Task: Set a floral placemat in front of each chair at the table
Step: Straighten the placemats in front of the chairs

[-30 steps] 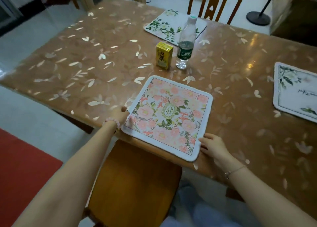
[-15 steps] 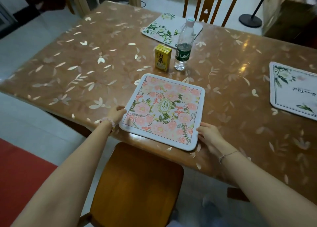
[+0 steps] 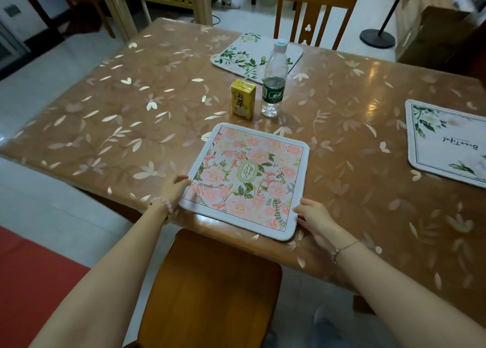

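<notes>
A pink floral placemat (image 3: 247, 179) lies flat near the table's (image 3: 131, 116) front edge, right above the seat of a wooden chair (image 3: 210, 290). My left hand (image 3: 172, 188) grips its left edge near the lower corner. My right hand (image 3: 314, 213) holds its lower right corner. A white placemat with green leaves (image 3: 236, 58) lies at the far side before another chair (image 3: 315, 14). A third white leafy placemat (image 3: 447, 148) lies at the right edge of the view.
A yellow drink carton (image 3: 242, 102) and a plastic water bottle (image 3: 273, 85) stand just beyond the pink mat. A black stand base (image 3: 377, 39) sits on the floor at the far right. A red rug (image 3: 31, 276) lies at the lower left.
Both hands slid the pink placemat a little further onto the table and squared it with the front edge. The view has tilted up, showing more of the far chair.
</notes>
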### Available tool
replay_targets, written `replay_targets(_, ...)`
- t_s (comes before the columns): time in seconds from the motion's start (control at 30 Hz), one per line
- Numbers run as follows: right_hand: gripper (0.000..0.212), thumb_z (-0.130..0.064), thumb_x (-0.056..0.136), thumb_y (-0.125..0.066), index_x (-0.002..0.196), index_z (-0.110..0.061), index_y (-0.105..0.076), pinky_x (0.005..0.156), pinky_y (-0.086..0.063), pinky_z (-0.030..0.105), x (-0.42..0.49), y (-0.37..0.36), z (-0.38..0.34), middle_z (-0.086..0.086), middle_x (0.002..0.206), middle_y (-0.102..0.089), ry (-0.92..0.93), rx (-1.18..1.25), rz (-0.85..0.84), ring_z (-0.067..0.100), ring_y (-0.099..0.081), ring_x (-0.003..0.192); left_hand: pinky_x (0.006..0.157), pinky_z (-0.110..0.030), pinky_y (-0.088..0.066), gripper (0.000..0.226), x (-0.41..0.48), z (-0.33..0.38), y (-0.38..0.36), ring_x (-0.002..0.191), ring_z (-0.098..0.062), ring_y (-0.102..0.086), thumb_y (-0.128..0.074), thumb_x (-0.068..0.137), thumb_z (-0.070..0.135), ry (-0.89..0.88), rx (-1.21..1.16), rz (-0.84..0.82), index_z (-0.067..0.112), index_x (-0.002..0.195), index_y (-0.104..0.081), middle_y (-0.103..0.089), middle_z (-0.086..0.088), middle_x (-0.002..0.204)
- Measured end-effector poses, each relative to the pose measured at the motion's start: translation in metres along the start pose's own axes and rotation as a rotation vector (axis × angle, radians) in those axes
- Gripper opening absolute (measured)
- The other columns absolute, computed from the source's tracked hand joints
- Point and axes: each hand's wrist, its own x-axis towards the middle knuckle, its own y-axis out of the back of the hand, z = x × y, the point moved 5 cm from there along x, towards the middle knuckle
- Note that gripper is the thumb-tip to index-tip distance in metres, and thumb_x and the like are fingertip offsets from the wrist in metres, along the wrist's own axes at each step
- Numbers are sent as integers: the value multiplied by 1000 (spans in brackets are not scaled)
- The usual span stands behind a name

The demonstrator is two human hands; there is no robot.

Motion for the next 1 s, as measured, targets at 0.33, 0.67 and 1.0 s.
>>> replay_targets(0.33, 47, -8, 89, -46, 136, -8, -44, 71, -43, 45, -7, 0, 18, 22, 109, -67, -50, -27, -13, 31, -50, 79, 89, -26, -35, 34, -6, -1, 2, 121, -32, -49, -53, 89, 4, -24, 42, 17, -8, 120, -53, -55, -24, 127)
replay_targets(0.67, 45, -3, 88, -50, 132, -11, -50, 74, -49, 32, -20, 19, 11, 7, 97, -64, 25, 83, 24, 28, -61, 98, 95, -32, -35, 37, -26, -1, 2, 120, -30, -48, -46, 89, 7, -43, 234, 43, 0, 125, -49, -52, -19, 131)
replay_targets(1.0, 15, -14, 92, -53, 92, -9, -67, 58, -52, 21, -59, 92, -16, 6, 79, -66, 281, 215, 97, 14, -63, 72, 72, -30, -50, 14, -115, 105, -117, 78, -20, -61, -51, 91, 11, -414, 28, -235, 4, 99, -60, -64, -8, 86)
